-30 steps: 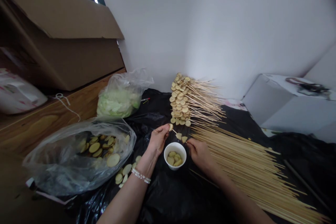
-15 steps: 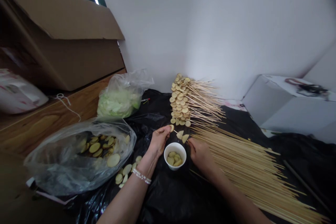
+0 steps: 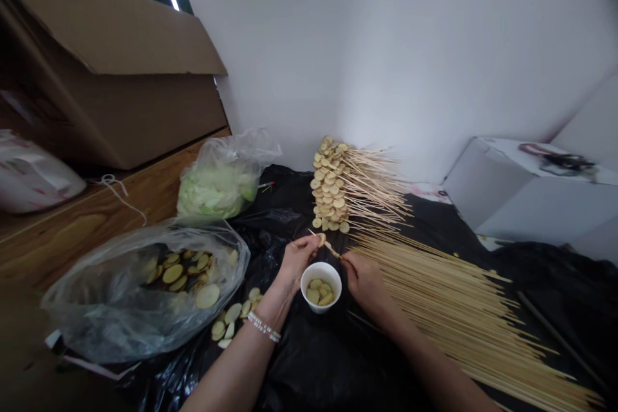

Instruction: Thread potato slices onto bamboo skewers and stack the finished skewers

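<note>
Between thumb and fingers my left hand (image 3: 297,259) pinches a potato slice (image 3: 321,240), and a skewer tip pokes out past it. My right hand (image 3: 363,277) grips the same bamboo skewer from the other side, with more slices (image 3: 332,250) threaded near its fingers. Just below and between both hands stands a white cup (image 3: 303,283) holding several potato slices. Behind them lies a stack of loaded potato skewers (image 3: 331,187), their sticks pointing right. Under and beyond my right forearm spreads a broad layer of bare bamboo skewers (image 3: 449,296).
Loose potato slices (image 3: 232,313) lie left of my left forearm, beside an open clear bag (image 3: 96,309) with more slices. A bag of cut cabbage (image 3: 217,187) sits behind it. A cardboard box (image 3: 145,103) is at back left, a white box (image 3: 512,187) at right.
The potato slice in my left hand has slid down the skewer, so the tip now sticks out beyond it. The threaded slices have turned edge-on, and my hands are slightly closer together.
</note>
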The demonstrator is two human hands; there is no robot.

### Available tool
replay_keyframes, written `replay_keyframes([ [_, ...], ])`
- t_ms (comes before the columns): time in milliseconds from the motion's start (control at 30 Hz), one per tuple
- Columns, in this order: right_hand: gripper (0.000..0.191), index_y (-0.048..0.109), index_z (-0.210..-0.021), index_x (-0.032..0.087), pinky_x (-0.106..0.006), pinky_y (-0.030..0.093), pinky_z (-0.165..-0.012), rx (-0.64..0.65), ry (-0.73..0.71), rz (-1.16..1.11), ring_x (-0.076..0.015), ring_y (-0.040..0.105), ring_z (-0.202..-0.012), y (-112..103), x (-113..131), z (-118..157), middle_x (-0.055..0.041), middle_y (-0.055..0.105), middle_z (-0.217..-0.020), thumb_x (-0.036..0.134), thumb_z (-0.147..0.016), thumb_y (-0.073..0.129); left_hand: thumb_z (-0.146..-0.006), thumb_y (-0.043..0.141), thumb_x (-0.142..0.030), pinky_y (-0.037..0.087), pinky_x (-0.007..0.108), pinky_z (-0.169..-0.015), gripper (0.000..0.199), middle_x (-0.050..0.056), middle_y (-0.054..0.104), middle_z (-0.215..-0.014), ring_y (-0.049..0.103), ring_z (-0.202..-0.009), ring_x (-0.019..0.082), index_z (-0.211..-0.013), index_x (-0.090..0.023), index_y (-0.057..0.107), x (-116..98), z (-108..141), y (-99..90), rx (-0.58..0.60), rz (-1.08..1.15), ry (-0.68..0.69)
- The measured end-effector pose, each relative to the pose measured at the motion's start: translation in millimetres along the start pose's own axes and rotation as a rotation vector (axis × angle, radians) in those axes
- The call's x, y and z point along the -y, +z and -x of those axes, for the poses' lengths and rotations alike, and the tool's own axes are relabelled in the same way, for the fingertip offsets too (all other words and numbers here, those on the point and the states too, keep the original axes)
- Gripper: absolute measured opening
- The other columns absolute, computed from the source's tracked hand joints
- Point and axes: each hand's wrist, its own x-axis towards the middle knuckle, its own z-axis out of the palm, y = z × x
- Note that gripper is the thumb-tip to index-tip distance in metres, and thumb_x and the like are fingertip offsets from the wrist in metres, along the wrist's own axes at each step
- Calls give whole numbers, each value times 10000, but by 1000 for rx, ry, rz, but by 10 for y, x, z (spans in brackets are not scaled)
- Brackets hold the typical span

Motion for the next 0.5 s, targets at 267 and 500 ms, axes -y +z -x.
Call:
replay_keyframes([
  [267,314,508,-612,195,-228,330,-558,87,118,-200,-119,499,-529,-67,14,-41,8,546,-550,253,-899,395,-452,870,-364,269,170,-428,360,-9,564,-531,390,-457,37,-663,-113,719,-88,35,3,62,7,-1],
  [500,309,539,-610,193,-231,327,-553,54,107,-177,-122,488,-529,-89,11,-55,13,532,-542,260,-886,418,-454,870,-372,270,167,-420,395,-21,547,-518,392,-451,36,-704,-104,720,-43,10,9,50,3,0],
])
